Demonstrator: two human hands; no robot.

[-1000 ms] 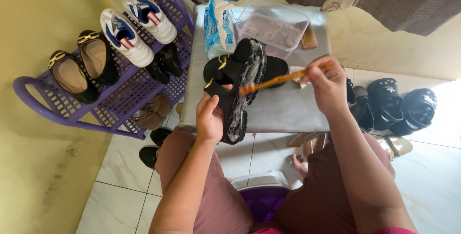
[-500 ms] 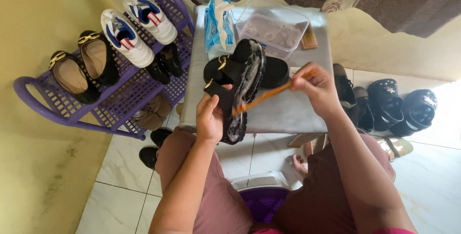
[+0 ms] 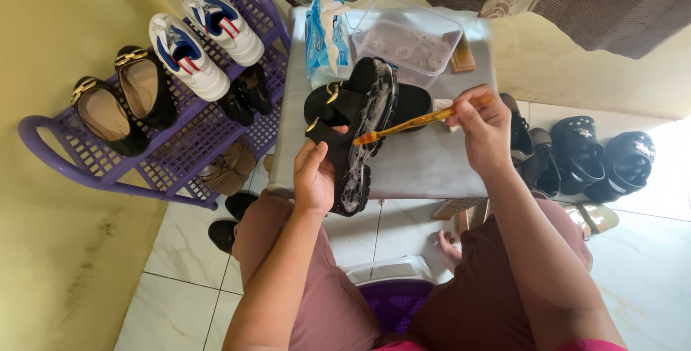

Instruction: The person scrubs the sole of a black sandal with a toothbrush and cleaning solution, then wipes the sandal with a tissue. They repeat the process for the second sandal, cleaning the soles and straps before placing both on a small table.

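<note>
**Sandal sole under brush**

Purple shoe rack [image 3: 155, 171] stands beside the table's [image 3: 432, 164] left edge. Left hand [image 3: 314, 176] grips black sandal [image 3: 358, 135], sole up, over the near edge. Right hand [image 3: 486, 129] pinches orange toothbrush [image 3: 414, 122], bristles on the soapy sole.

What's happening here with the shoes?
A seated person holds a black sandal on its side in the left hand, its soapy sole turned up. The right hand holds an orange toothbrush with its head against that sole. A second sandal, a clear tub and a wipes pack sit on the small table.
</note>
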